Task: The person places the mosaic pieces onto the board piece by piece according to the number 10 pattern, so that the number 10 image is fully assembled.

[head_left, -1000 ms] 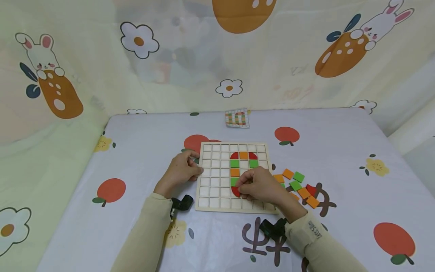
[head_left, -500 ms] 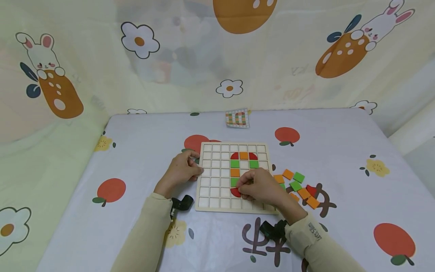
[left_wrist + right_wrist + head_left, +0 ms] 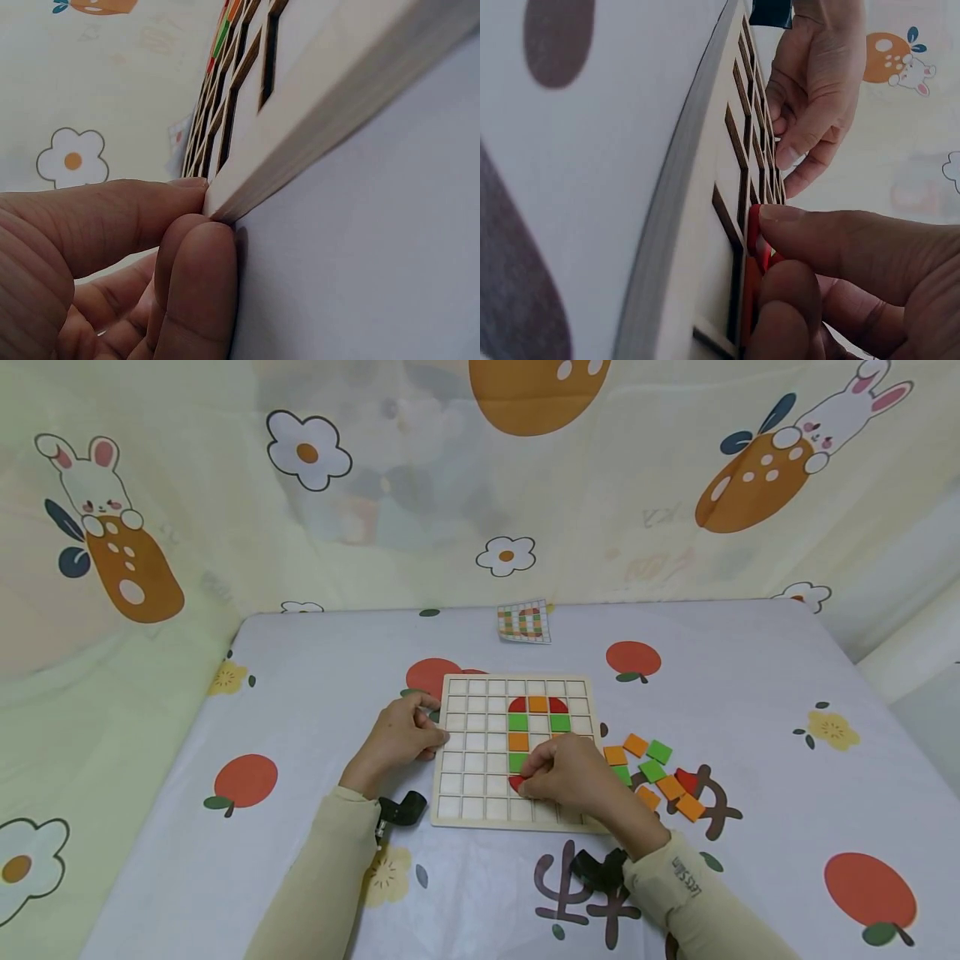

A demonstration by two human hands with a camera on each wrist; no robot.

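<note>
A square wooden grid board (image 3: 476, 742) lies on the table, with red, orange and green tiles in some of its cells. My left hand (image 3: 397, 732) rests at its left edge; in the left wrist view the thumb and fingertips touch the board's rim (image 3: 262, 161). My right hand (image 3: 573, 772) reaches over the lower right part of the board. Between its thumb and fingers it pinches a red tile with a rounded side (image 3: 754, 229), just below a green tile (image 3: 517, 762) in the grid. The right hand covers several cells.
Loose orange and green tiles (image 3: 652, 770) and a red one (image 3: 686, 780) lie right of the board. A small pattern card (image 3: 523, 622) leans at the table's back edge. A patterned cloth (image 3: 405, 510) hangs behind.
The red tile has turned slightly under my right fingertips, and the right hand has shifted a little left, covering more of it. My left hand and the board stay put.
</note>
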